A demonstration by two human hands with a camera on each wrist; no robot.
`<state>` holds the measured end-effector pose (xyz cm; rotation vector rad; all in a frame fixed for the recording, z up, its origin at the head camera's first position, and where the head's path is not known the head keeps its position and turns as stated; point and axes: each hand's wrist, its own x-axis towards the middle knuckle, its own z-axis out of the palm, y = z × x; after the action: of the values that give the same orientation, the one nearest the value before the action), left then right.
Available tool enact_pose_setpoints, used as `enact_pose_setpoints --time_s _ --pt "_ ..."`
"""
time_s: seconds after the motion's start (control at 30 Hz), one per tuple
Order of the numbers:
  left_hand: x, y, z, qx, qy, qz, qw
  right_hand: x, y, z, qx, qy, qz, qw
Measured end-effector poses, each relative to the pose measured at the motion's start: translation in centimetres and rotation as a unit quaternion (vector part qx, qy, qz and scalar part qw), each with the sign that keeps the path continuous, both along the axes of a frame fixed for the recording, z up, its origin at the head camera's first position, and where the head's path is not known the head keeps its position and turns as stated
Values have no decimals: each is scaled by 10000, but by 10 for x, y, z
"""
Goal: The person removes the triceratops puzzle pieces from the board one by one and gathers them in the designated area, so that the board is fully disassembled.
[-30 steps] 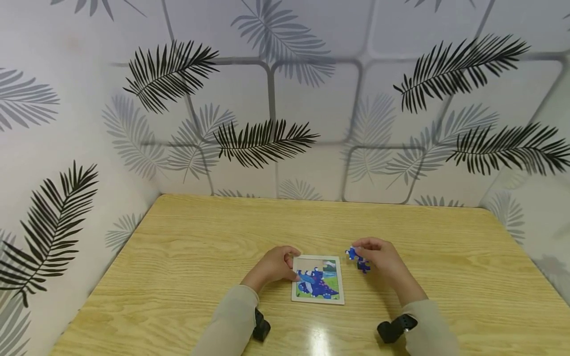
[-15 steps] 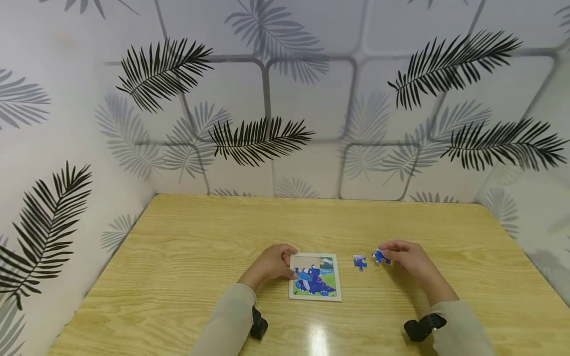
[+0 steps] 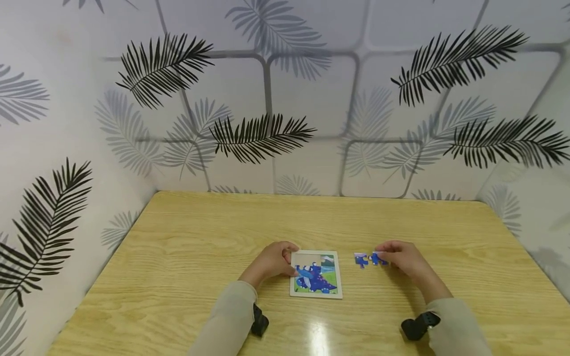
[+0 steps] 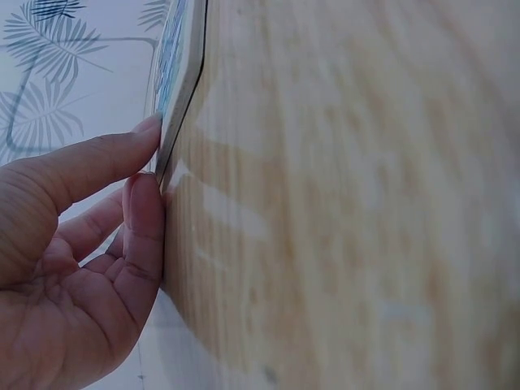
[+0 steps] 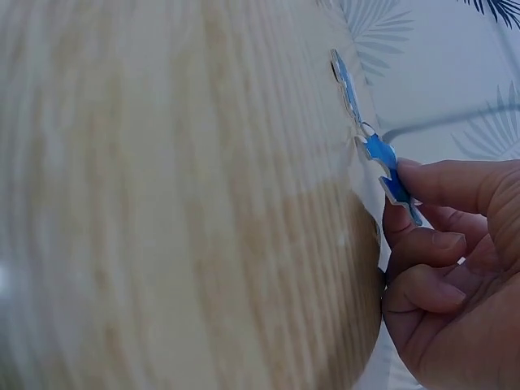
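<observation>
The thumb and forefinger of the person's right hand [image 3: 403, 257] pinch a blue jigsaw piece [image 3: 376, 257] by its right end, tilted in the right wrist view. The other fingers of that hand are curled in towards the palm, low beside the tabletop. The left hand [image 3: 269, 262] grips the left side of a square puzzle tray [image 3: 316, 296]: its thumb presses on the frame and its forefinger reaches round near the far left corner.

Next to the pinched piece, on its left, lies a second blue jigsaw piece [image 3: 360, 259]. The two edges meet or nearly meet; whether they interlock cannot be told. This second piece sits between the tray and the right hand.

The tray lies flat, with a pale frame around a picture of a blue dinosaur on green grass. Bare tan backing shows in its upper left part.

Both forearms wear light beige sleeves [image 3: 227, 319], and a black wrist camera [image 3: 417, 327] is strapped at each wrist. Everything rests on a yellowish wood-grain table [image 3: 200, 237]. Behind it rises a pale wall [image 3: 311, 94] printed with black and grey palm leaves.
</observation>
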<state>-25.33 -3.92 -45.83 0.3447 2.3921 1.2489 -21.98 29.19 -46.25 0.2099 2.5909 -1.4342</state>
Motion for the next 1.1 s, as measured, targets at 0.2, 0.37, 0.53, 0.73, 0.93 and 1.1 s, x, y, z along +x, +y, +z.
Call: enact_pose_setpoints --time_s 0.2,0.37,0.53,0.73,0.93,1.1 --pt "0 0 0 -6 7 -8 10000 0 0 -2 -16 133 -16 9999" --pt "0 0 0 -18 13 -4 10000 2 1 -1 36 115 -184 9998" --pt "0 0 0 -46 30 -1 10000 2 3 2 49 -21 -365 9993" --pt "0 0 0 -115 15 42 9999 3 4 1 -144 -171 -432 9988" --pt "0 1 0 -110 -20 81 9999 3 3 1 -208 -155 -467 9986" --pt "1 1 1 -69 -9 80 9999 3 0 3 -91 -21 -430 9990"
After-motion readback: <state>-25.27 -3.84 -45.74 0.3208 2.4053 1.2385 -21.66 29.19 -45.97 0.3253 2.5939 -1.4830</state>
